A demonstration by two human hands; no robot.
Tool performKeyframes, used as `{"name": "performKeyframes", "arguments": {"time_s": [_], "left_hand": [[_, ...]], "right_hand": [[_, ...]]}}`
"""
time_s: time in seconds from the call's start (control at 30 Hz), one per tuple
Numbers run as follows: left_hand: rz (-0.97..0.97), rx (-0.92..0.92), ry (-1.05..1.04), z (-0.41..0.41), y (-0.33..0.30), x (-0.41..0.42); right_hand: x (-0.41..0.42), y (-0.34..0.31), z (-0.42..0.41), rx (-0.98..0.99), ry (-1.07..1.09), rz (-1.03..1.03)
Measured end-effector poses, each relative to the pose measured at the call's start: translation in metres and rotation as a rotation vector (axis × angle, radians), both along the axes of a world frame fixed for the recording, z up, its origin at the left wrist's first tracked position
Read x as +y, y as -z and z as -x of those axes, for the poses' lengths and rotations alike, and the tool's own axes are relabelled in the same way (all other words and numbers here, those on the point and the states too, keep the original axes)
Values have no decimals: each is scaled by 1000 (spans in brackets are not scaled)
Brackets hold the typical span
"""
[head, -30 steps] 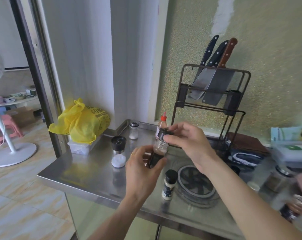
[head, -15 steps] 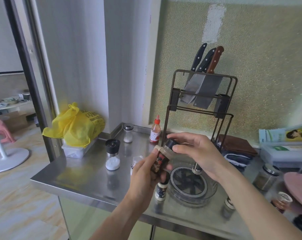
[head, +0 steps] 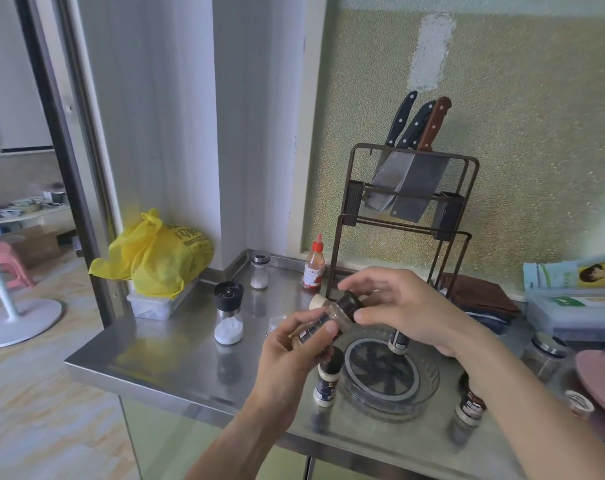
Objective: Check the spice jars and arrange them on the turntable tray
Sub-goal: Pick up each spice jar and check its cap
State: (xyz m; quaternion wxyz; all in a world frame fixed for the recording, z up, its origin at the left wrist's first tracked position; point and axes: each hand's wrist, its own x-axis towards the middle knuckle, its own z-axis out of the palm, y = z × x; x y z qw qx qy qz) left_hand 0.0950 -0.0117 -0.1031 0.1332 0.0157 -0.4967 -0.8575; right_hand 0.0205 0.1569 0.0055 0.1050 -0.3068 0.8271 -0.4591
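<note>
One steel counter [head: 162,362], floor fan [head: 17,317] beyond.

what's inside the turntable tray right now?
One spice jar stands upright inside the turntable tray at its far side; its top is hidden behind the right hand. The rest of the visible floor shows only the dark ring pattern. The wrist covers the right edge.

My left hand [head: 294,344] is raised in front of me, fingers curled around the body of a spice jar [head: 323,322], thumb on top, forearm coming up from below. My right hand [head: 401,306] comes from the right side; its thumb and fingers pinch the dark cap, other fingers spread loosely.
</note>
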Motion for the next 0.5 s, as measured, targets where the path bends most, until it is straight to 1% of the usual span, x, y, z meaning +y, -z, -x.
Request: {"name": "performKeyframes", "arguments": {"time_s": [0.1, 0.13, 0.27, 0.37, 0.5], "left_hand": [[39, -11, -14, 1, 1, -2], [36, -12, -12, 1, 2, -2], [39, 3, -14, 1, 3, -2], [44, 11, -9, 1, 5, -2], [41, 22, -9, 0, 6, -1]], "right_hand": [[-3, 0, -1, 92, 66, -98], [-3, 1, -2, 106, 59, -125], [-1, 0, -5, 62, 33, -62], [-1, 1, -5, 91, 45, -117], [1, 2, -4, 58, 21, -89]]}}
